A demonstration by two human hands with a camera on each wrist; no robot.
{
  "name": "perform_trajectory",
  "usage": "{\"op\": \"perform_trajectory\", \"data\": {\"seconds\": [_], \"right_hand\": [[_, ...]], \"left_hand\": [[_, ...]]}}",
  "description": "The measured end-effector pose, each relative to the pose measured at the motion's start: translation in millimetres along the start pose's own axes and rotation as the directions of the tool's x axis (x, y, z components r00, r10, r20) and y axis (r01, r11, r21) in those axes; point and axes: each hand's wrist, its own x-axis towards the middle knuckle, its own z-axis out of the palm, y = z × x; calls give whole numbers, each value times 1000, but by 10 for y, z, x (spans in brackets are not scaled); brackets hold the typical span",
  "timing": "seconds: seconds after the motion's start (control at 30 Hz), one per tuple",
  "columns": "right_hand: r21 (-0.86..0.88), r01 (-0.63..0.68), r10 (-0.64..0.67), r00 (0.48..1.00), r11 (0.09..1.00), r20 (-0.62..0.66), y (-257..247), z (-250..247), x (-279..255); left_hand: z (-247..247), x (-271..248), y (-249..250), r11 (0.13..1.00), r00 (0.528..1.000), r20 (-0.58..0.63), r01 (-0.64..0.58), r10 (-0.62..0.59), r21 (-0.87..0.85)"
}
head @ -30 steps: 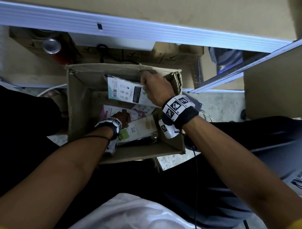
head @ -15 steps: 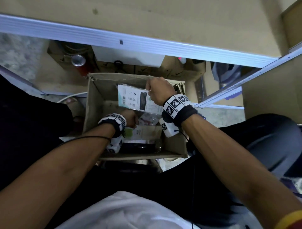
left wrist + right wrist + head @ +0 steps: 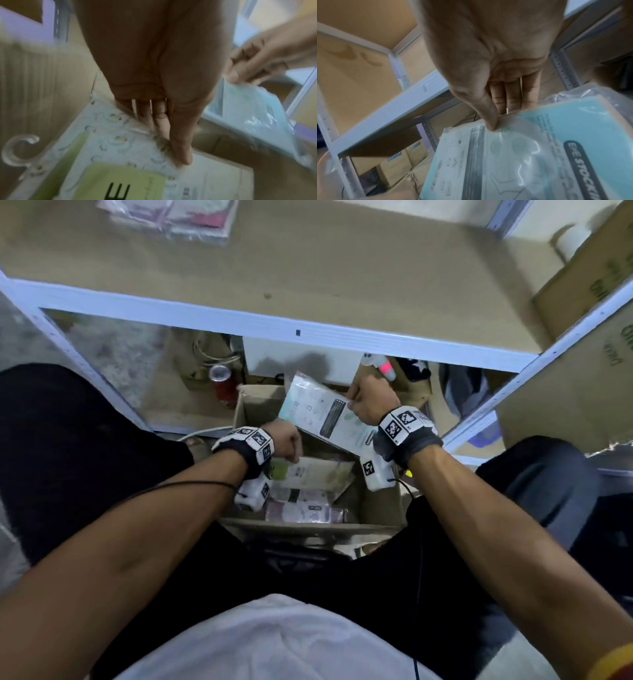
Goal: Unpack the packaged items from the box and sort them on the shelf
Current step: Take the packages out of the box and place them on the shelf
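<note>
An open cardboard box [image 3: 380,505] sits on the floor between my knees. My right hand [image 3: 368,400] pinches the top edge of a light-blue stocking packet [image 3: 322,414] in clear plastic, lifted above the box; the thumb [image 3: 489,121] presses its front. My left hand [image 3: 286,441] holds a white and green packet [image 3: 315,474] by its upper edge, thumb on top [image 3: 181,155], fingers beneath. A pink packet [image 3: 303,511] lies lower in the box. The wooden shelf board [image 3: 342,275] spreads above.
A pink packet in plastic [image 3: 171,215] lies at the shelf's back left. Cardboard boxes [image 3: 589,282] stand on the right. Under the shelf are a red can [image 3: 224,383], a coiled cable [image 3: 212,354] and a white box [image 3: 301,364]. White metal rails [image 3: 274,325] frame the shelf.
Both hands have risen. The right hand lifted the blue packet up out of the box, and the left hand raised the white and green packet. The head view tilted up towards the shelf.
</note>
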Motion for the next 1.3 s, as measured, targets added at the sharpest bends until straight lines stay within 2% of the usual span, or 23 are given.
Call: {"op": "perform_trajectory", "data": {"seconds": [0.2,0.33,0.53,0.73,0.9,1.07,1.23,1.3], "right_hand": [[34,-6,9,995,999,-104,-3,-340,-271],[83,-7,24,979,996,-201,-11,-710,-498],[90,15,9,964,996,-266,-11,-1242,-827],[245,64,18,947,967,-320,20,-1835,-1027],[430,13,145,932,903,-333,-17,-2121,-1068],[541,-25,240,913,841,-331,-55,-2240,-946],[657,-74,280,936,751,-215,-38,-2230,-605],[727,-77,278,947,682,-160,-11,-2174,-462]], "left_hand": [[-560,-361,218,1000,993,-114,-23,22,-14],[-853,-635,433,994,978,-179,-105,105,12],[-1165,-1025,719,983,951,-252,-160,179,92],[-1684,-1371,997,965,907,-329,-234,261,121],[-2147,-1482,1085,960,874,-395,-251,281,127],[-2565,-1458,970,975,838,-502,-215,211,51],[-2772,-1276,737,976,821,-567,-168,61,-139],[-2802,-1193,638,960,810,-586,-162,-3,-228]]}}
